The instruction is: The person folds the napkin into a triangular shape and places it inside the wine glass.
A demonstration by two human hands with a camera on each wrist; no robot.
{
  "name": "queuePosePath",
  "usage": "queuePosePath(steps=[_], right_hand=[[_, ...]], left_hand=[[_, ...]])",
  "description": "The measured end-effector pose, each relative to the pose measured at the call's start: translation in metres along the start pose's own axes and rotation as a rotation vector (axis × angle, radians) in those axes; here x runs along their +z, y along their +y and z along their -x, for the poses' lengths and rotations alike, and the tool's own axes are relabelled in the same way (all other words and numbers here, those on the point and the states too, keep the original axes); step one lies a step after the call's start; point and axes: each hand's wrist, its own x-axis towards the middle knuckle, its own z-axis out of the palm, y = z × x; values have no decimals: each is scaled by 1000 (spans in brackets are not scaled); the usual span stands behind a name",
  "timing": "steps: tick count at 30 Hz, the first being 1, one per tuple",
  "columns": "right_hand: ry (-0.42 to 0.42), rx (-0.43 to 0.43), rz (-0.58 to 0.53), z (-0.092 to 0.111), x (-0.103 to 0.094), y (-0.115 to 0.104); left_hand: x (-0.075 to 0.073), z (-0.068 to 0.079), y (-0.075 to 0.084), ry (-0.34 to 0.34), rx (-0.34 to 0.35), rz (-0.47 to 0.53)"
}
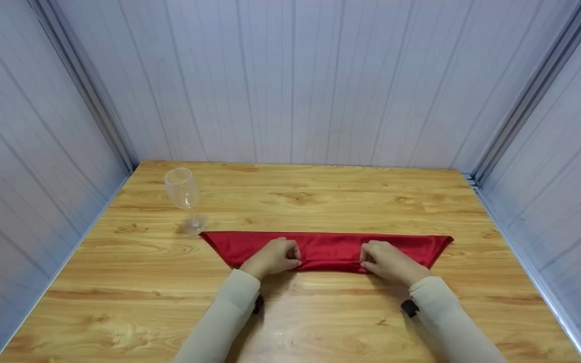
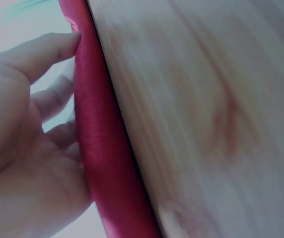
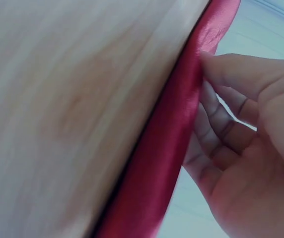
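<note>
Red cloth lies across table in long folded strip — left hand and right hand, well apart, pinch its near edge between thumb and fingers. Glass stands upright — near cloth's far left corner.

Room right of the red cloth — wineglass obstructing near its far-left corner.

Head camera high on near side, facing forward and down, wide across wooden table to back wall. Left-wrist camera in close, looking along left hand at frame left. Right-wrist camera equally close, right hand at frame right. Both wrist views share red cloth and wooden table with head view.
</note>
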Motion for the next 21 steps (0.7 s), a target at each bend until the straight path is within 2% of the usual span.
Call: queuePosePath(steps=[5,10,14,17,21], right_hand=[[-20,10,59,-1,-4,-4],[-38,8,90,-1,-6,-5],[-49,22,72,2,-6,-6],[-60,48,65,5,-5,-7],[-56,50,78,6,-5,-9]], left_hand=[[1,-1,4,72,63,-36],[2,0,9,105,50,-83],[3,1,11,93,37,-120],[3,3,12,67,28,-112],[3,5,12,66,44,-105]])
